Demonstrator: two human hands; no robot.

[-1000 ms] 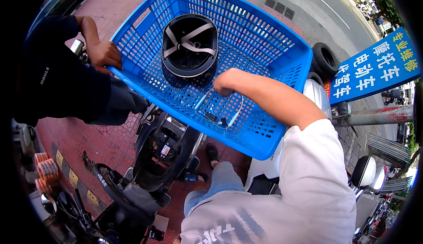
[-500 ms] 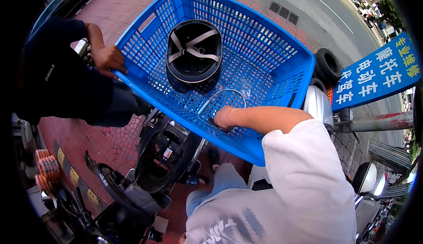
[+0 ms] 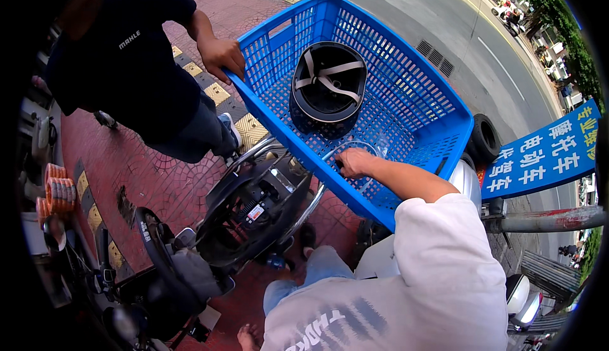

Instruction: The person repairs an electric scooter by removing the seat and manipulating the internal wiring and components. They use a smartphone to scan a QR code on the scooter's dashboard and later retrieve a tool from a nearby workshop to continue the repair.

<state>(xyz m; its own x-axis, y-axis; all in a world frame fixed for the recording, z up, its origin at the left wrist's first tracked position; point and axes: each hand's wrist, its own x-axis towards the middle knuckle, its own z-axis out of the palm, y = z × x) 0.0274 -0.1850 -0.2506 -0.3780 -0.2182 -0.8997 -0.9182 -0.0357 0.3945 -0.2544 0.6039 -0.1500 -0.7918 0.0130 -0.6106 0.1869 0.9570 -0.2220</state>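
Note:
A large blue plastic basket (image 3: 266, 109) with slotted walls lies tilted before me. Inside it sits a dark upturned helmet (image 3: 330, 113) with pale crossed straps. My right hand (image 3: 355, 162) reaches over the right side into the basket, near its close wall. Its fingers are bent closed at a thin pale loop of cord (image 3: 365, 143) on the basket floor; the fingertips are partly hidden. Clear plastic (image 3: 382, 143) lies beside the loop. My left hand (image 3: 248, 336) shows only partly at the lower edge, its fingers somewhat apart, with nothing visible in them.
A person in a dark shirt (image 3: 127, 72) grips the basket's left rim with one hand (image 3: 222, 57). Below the basket stands a scooter frame (image 3: 254, 202) with its inside exposed. Tyres (image 3: 485, 136) and a blue sign (image 3: 539, 151) are at the right; orange coils (image 3: 59, 189) lie far left.
In the picture, the basket, helmet and other person's hand have shifted right, the person also upward, as my view turned. My right hand stays at the cord loop, now nearer the basket's close wall.

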